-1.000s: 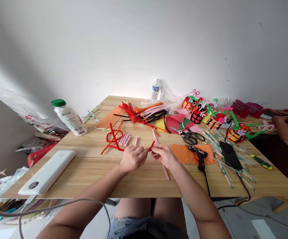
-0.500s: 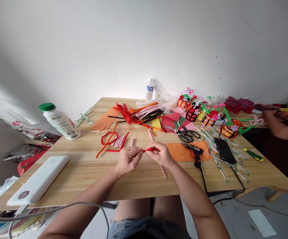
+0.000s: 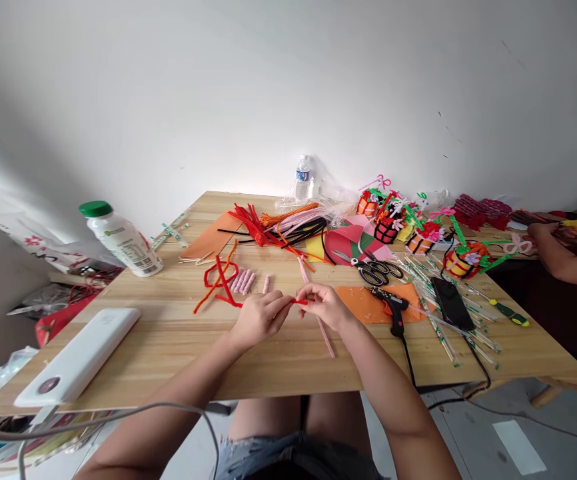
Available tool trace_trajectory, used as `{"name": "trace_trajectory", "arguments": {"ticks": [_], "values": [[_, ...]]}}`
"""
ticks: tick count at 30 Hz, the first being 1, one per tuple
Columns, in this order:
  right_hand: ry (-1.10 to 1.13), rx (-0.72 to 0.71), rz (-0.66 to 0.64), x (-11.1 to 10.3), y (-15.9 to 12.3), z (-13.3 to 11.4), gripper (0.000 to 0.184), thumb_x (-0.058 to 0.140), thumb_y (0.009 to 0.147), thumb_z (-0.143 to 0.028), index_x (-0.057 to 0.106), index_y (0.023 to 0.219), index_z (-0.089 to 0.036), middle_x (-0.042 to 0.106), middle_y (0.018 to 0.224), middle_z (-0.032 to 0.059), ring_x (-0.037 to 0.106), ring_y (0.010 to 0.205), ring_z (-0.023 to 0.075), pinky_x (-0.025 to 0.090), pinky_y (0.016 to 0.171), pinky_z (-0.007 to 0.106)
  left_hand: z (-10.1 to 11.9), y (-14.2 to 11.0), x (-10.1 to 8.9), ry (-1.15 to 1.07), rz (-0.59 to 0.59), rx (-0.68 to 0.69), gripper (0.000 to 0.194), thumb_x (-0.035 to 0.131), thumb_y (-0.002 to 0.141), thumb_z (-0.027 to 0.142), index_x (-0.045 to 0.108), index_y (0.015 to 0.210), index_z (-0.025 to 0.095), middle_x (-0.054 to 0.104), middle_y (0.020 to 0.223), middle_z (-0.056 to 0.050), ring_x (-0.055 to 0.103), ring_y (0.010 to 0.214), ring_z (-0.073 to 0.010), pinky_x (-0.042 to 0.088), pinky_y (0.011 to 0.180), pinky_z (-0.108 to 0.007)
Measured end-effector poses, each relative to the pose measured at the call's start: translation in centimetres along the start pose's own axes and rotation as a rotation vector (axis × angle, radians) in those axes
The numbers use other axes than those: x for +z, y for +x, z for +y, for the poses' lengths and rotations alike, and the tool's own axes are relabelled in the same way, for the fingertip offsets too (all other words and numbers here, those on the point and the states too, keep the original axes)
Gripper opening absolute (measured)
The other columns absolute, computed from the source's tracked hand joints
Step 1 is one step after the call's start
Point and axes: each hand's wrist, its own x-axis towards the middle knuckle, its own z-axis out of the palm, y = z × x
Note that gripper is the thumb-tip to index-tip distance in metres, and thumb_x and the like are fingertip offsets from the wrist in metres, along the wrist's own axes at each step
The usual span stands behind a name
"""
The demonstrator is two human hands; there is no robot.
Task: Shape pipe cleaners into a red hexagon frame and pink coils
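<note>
My left hand (image 3: 262, 317) and my right hand (image 3: 323, 307) are close together over the front middle of the table, each in a pinch. Between them is a short stretch of red pipe cleaner (image 3: 298, 302). Red ends stick out left of my left hand; one crosses a red pipe-cleaner ring (image 3: 206, 280) and an orange pipe cleaner (image 3: 201, 305). Just behind my left hand lie several pink coiled pieces (image 3: 244, 281) and a single one (image 3: 267, 284). A pale pink pipe cleaner (image 3: 325, 337) runs beneath my right hand. My fingertips hide part of the red one.
Right of my hands lie a glue gun (image 3: 396, 310), scissors (image 3: 373, 268), a phone (image 3: 451, 303) and a screwdriver (image 3: 511, 312). Small flower baskets (image 3: 421, 240) stand behind. A white bottle (image 3: 123, 240) and a power bank (image 3: 78, 357) are left. Another person's arm (image 3: 558, 257) is far right.
One loose red end left of my left hand has swung leftward onto the ring. My left hand has shifted slightly right, and less red shows at my right fingers.
</note>
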Motion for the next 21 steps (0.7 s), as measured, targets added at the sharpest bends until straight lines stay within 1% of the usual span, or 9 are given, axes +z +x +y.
{"name": "trace_trajectory", "arguments": {"ticks": [2,5,7,9,12,14,16,18,21], "values": [[-0.091,-0.084,-0.011,0.0,0.0,0.0,0.02,0.067,0.075,-0.036,0.061,0.071,-0.017,0.056,0.076,0.001,0.057,0.057,0.011,0.049,0.057,0.027,0.0,0.0,-0.1,-0.023,-0.032,-0.008,0.02,0.045,0.087,0.019,0.064,0.089,0.015,0.057,0.062,-0.002,0.052,0.051,-0.0096,0.035,0.048,-0.021],[-0.388,-0.365,0.01,0.1,-0.1,0.1,0.021,0.054,0.084,-0.026,0.064,0.068,-0.018,0.058,0.079,0.0041,0.057,0.067,0.0125,0.049,0.063,0.027,-0.2,0.1,-0.3,-0.163,-0.12,-0.082,0.023,0.043,0.088,0.019,0.064,0.08,0.015,0.055,0.058,0.0,0.05,0.05,-0.0088,0.034,0.048,-0.02],[-0.486,-0.482,0.054,0.3,-0.1,0.2,0.02,0.052,0.085,-0.023,0.064,0.07,-0.019,0.06,0.08,0.0049,0.057,0.075,0.0137,0.049,0.07,0.028,-0.3,0.2,-0.2,-0.237,-0.108,-0.123,0.023,0.043,0.088,0.019,0.064,0.079,0.015,0.054,0.057,0.0,0.049,0.049,-0.0079,0.036,0.049,-0.019],[-0.405,-0.429,0.171,0.5,0.0,0.3,0.011,0.059,0.082,-0.028,0.062,0.077,-0.019,0.06,0.082,0.0045,0.058,0.078,0.0141,0.05,0.072,0.029,-0.4,0.1,0.0,-0.203,-0.023,-0.115,0.02,0.045,0.087,0.018,0.064,0.083,0.015,0.056,0.059,0.0,0.049,0.049,-0.0076,0.037,0.05,-0.02],[-0.123,-0.063,0.27,0.4,0.2,0.4,0.031,0.065,0.075,-0.047,0.057,0.084,-0.018,0.058,0.076,0.0015,0.058,0.066,0.0128,0.052,0.056,0.024,-0.6,-0.2,0.4,0.015,0.102,0.005,0.016,0.049,0.084,0.016,0.064,0.09,0.015,0.058,0.062,-0.001,0.051,0.051,-0.0087,0.036,0.049,-0.021],[0.015,0.203,0.148,0.3,0.2,0.5,0.042,0.065,0.072,-0.056,0.056,0.082,-0.016,0.057,0.07,0.0009,0.056,0.057,0.0118,0.047,0.044,0.021,-0.8,-0.4,0.6,0.139,0.122,0.105,0.018,0.05,0.083,0.015,0.063,0.096,0.016,0.059,0.063,-0.001,0.053,0.053,-0.0099,0.035,0.048,-0.022],[0.061,0.326,-0.004,0.2,0.2,0.7,0.045,0.066,0.07,-0.057,0.057,0.078,-0.013,0.057,0.066,0.0016,0.056,0.055,0.0123,0.046,0.041,0.021,-0.9,-0.5,0.7,0.199,0.103,0.158,0.02,0.05,0.083,0.015,0.063,0.098,0.016,0.057,0.061,-0.001,0.053,0.053,-0.0106,0.035,0.048,-0.023],[0.0,0.276,-0.043,0.2,0.1,1.0,0.043,0.067,0.072,-0.054,0.06,0.078,-0.012,0.058,0.063,0.0016,0.055,0.053,0.0123,0.047,0.044,0.023,-0.9,-0.4,0.6,0.211,0.082,0.153,0.017,0.049,0.083,0.016,0.064,0.092,0.016,0.055,0.059,0.0,0.052,0.051,-0.0105,0.033,0.047,-0.023],[-0.363,-0.08,0.025,0.1,-0.1,1.1,0.026,0.062,0.081,-0.041,0.065,0.079,-0.015,0.063,0.07,0.0049,0.059,0.063,0.0151,0.052,0.058,0.028,-0.6,-0.2,0.3,0.141,0.054,0.078,0.016,0.048,0.083,0.017,0.064,0.079,0.016,0.053,0.055,0.0,0.048,0.048,-0.0099,0.031,0.047,-0.024]]}}
